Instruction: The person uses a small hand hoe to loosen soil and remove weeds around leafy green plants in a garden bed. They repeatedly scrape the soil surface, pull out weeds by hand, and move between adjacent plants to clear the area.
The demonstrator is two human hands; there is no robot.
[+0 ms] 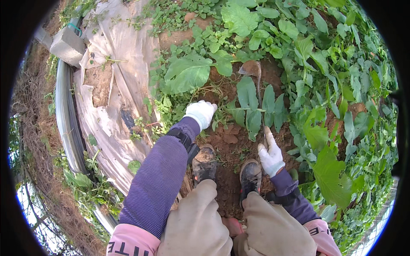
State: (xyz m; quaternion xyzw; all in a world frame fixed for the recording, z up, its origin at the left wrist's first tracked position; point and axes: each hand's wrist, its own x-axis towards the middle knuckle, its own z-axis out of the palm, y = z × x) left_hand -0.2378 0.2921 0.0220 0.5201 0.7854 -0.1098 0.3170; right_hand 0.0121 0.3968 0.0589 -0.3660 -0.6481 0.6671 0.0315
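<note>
we're squatting on bare red soil (pixel 230 149), shoes at 6 o'clock, knees below them. left hand (pixel 200 113) in a white glove sits at 11 o'clock from the shoes, curled shut into the base of a clump of weeds (pixel 213 91); it looks clenched on stems, but what exactly it grips is hidden by leaves, so we can't say for sure. right hand (pixel 270 154), also white-gloved, is at 2 o'clock from the shoes, wrapped around the handle of a small hoe (pixel 253 70); the handle runs up toward 12 o'clock and the muddy blade rests on the dirt among the broad leaves.

step in hand, as we judge it: weeding, with the left pulling the clump taut and the hoe set just beyond it, at 1 o'clock from the left hand. the next move probably calls for a short chop or drag of the blade toward us at the roots, keeping it off the left fingers, which are near.

plastic sheet (pixel 115 72) lies at 10 o'clock, a grey pipe (pixel 64 111) along its far edge, a concrete block (pixel 67 46) at the top left.
</note>
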